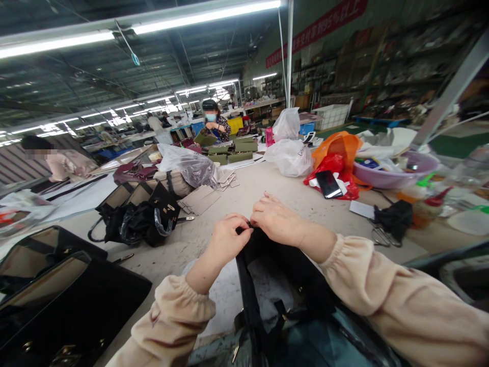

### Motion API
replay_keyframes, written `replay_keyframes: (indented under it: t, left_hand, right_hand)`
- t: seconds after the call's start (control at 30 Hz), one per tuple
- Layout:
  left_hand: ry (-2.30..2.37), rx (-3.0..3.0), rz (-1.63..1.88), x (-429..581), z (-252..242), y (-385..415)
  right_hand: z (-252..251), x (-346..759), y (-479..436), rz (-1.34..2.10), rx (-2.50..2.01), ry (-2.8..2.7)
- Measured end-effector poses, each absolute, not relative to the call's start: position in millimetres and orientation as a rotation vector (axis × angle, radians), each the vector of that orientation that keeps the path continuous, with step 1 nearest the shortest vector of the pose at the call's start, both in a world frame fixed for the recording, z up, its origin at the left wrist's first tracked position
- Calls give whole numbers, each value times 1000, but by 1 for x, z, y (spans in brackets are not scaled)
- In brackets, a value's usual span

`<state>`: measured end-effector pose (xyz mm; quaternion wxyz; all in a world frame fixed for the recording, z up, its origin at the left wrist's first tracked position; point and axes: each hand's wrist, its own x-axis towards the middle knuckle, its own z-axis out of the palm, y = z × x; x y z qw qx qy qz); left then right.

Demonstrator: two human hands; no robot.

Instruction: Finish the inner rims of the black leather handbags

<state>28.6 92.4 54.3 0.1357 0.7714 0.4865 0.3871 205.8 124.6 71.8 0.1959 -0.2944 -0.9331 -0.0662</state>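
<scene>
Fingers (237, 222) of both hands meet at the far upper edge of a black bag (311, 285) in the head view. The left hand (229, 238) pinches this dark edge between thumb and forefinger, its wrist bent and its forearm rising from the near left. The right hand (275, 219) lies palm down, its fingers bent over the same edge, its forearm entering from the near right. Both sleeves (382, 285) are gathered above the wrists. The black bag stands at near centre, between the forearms, with its opening upward.

The fingertips cover the gripped spot; whether they hold a separate small part cannot be told. The bag's near end is cut off by the lower border, its interior is dark, and the right forearm overlaps its right side.

On the table (244, 193), two finished-looking black handbags (69, 316) occupy the near left, partly cut off. Farther left, a group of dark bags (139, 204) stands beside beige cards (202, 200). Far right, a phone (329, 184) rests on a red plastic bag (349, 183), just beside a purple basin (397, 176). Bottles (428, 209) stand at right. One co-worker (225, 128) sits beyond olive-green pieces (242, 148).
</scene>
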Motion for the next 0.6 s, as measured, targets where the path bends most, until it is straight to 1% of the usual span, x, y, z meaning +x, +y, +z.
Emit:
replay_keyframes:
  t: [0.13,0.33,0.6]
  left_hand:
    - [1501,2204,1105,28,53,92]
    - [1551,2330,1040,32,56,92]
    - [1499,2409,1009,33,56,97]
  right_hand:
    - [73,201,121,-262,-875,-2627]
    - [75,200,120,-238,-955,-2644]
    - [71,206,124,-20,-1000,-2542]
